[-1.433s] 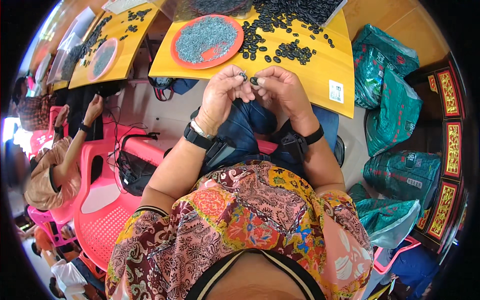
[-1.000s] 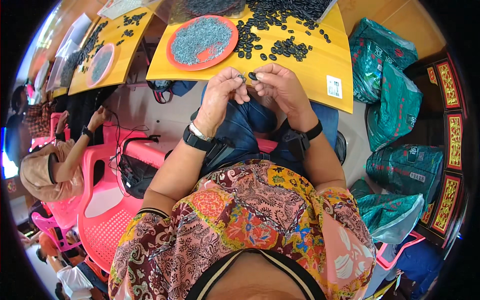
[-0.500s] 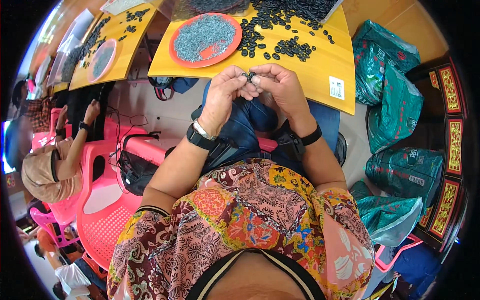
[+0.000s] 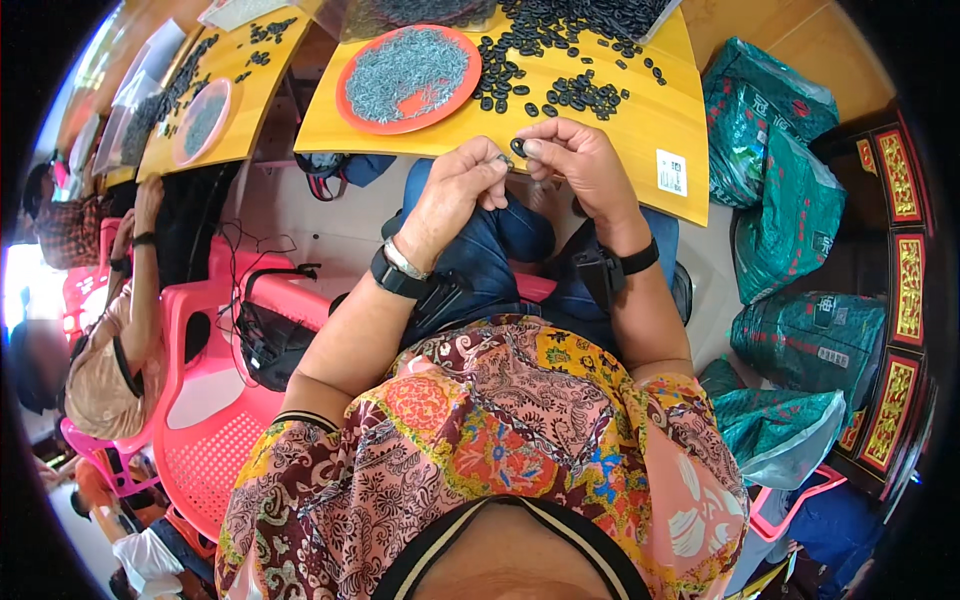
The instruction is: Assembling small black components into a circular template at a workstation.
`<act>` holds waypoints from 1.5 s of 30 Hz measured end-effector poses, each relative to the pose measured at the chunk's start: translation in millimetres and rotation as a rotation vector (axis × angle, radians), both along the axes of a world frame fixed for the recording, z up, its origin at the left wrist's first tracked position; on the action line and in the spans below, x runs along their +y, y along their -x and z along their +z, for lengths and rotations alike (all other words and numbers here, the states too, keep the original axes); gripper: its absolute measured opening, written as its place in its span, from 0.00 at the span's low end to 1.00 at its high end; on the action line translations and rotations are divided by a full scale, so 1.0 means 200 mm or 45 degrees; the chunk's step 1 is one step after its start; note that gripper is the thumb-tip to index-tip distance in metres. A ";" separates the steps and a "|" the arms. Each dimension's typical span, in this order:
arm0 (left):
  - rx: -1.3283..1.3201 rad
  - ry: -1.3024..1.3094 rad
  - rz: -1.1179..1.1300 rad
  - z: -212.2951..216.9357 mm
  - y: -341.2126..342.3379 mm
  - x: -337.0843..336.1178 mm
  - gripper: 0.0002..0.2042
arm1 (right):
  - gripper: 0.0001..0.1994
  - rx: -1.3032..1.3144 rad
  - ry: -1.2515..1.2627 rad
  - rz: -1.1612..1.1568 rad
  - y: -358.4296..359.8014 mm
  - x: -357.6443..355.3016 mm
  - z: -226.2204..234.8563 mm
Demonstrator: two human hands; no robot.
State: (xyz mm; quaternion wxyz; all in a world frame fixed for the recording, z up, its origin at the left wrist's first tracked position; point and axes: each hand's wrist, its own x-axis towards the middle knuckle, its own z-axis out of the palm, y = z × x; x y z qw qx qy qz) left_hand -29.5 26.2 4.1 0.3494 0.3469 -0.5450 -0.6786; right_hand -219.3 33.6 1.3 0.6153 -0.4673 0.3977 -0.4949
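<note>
The left hand (image 4: 455,195) has been parted from the right hand (image 4: 583,168); a small indistinct piece (image 4: 506,160) and a black ring (image 4: 518,147), respectively, are pinched.

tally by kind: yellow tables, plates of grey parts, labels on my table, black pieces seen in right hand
Yellow wooden tables: 2
Red round plate: 1
Pink round plate: 1
White rectangular label: 1
Black oval piece in right hand: 1
Total: 6

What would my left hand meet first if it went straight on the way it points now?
Your left hand would probably first meet the black oval piece held in your right hand, though depth there is unclear.
</note>
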 end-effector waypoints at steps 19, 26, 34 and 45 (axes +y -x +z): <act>-0.127 0.036 -0.011 0.00 0.00 0.00 0.06 | 0.07 -0.116 -0.073 0.030 -0.02 0.02 0.03; -0.126 0.037 -0.016 0.00 -0.01 0.00 0.06 | 0.09 -0.121 -0.032 0.025 -0.03 0.03 0.05; 0.281 -0.188 0.001 0.01 0.00 -0.01 0.05 | 0.12 -0.007 0.107 -0.034 -0.07 0.03 0.02; 0.376 -0.203 0.017 -0.01 0.00 -0.02 0.05 | 0.06 -0.137 0.115 -0.174 -0.14 0.03 -0.04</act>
